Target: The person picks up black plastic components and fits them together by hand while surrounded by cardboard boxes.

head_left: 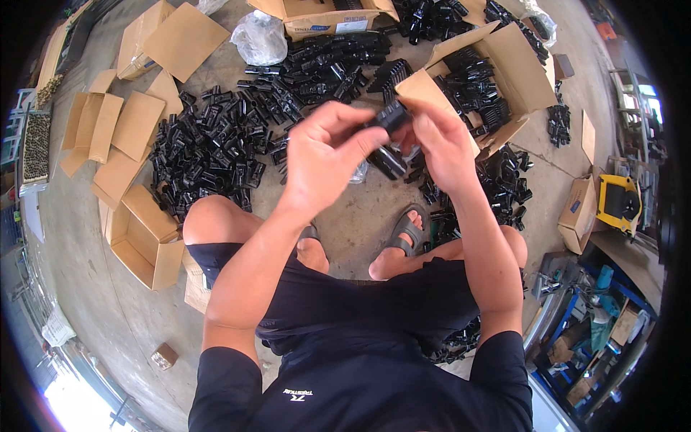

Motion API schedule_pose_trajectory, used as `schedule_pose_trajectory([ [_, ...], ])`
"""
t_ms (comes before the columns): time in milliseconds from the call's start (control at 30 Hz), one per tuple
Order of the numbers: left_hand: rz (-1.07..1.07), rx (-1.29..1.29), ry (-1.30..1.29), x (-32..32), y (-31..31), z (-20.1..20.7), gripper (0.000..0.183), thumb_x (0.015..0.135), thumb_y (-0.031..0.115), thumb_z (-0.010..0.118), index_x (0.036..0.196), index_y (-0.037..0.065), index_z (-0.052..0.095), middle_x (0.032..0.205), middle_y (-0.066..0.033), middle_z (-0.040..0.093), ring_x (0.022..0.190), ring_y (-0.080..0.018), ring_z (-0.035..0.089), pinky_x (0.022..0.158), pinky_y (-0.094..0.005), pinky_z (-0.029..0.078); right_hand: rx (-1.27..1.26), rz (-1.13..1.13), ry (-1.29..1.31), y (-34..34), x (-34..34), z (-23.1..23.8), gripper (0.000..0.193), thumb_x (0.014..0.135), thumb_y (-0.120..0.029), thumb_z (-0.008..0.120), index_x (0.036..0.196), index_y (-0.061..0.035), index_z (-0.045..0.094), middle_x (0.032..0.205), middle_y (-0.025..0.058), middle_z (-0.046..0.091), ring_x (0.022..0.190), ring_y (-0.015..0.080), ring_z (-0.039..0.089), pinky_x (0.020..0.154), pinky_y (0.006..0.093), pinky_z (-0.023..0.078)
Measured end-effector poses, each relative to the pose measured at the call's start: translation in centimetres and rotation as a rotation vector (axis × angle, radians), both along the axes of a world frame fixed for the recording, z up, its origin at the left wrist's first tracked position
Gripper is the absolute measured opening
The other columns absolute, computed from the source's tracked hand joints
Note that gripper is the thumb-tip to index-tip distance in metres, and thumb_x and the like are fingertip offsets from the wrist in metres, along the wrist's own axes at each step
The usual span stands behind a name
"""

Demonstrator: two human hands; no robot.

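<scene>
Both of my hands are raised in front of me over the floor, around a glossy black tube-shaped part (389, 163) with a ribbed upper piece. My left hand (320, 155) has its thumb and fingers closed on the part from the left. My right hand (440, 147) pinches at its upper right side, its fingertips partly hidden and slightly blurred. Beyond and to the left lies a big loose heap of similar black parts (209, 137). More parts lie in neater stacks (324, 61) farther away.
An open cardboard box (522, 75) with rows of black parts stands at the right, another box (338, 21) at the far side. Opened cartons (147, 241) line the left. A clear plastic bag (259, 39) lies beyond the heap. A yellow-framed item (619, 205) stands far right.
</scene>
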State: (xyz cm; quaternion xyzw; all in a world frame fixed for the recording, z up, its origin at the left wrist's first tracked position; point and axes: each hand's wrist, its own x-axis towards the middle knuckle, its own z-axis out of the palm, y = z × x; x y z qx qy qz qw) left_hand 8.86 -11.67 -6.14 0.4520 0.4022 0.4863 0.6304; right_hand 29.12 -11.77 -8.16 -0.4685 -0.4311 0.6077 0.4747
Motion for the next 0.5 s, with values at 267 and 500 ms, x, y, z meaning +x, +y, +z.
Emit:
schedule_pose_trajectory([
  [267,0.27,-0.065,-0.378,-3.0,2.9,0.9,0.015,0.098,0.003,0.067,0.111,-0.002,0.066,0.105,-0.0191,0.074,0.091,-0.0288,0.074,0.081,-0.0388,0.063,-0.051,0.002,-0.994,2.6,-2.4,-15.9,0.026,0.087,-0.025,0.074,0.097,-0.0007,0.075,0.093,0.0239,0.073,0.088,0.0369,0.073,0.08,0.0431,0.057],
  [500,0.418,-0.158,-0.571,-4.3,4.5,2.6,0.019,0.093,0.003,0.073,0.109,-0.003,0.065,0.099,-0.0151,0.074,0.086,-0.0234,0.075,0.072,-0.0353,0.064,-0.274,-0.138,-1.316,2.4,1.1,-25.6,0.017,0.089,-0.026,0.07,0.096,-0.0122,0.077,0.098,0.0172,0.074,0.095,0.0397,0.071,0.084,0.0483,0.057],
])
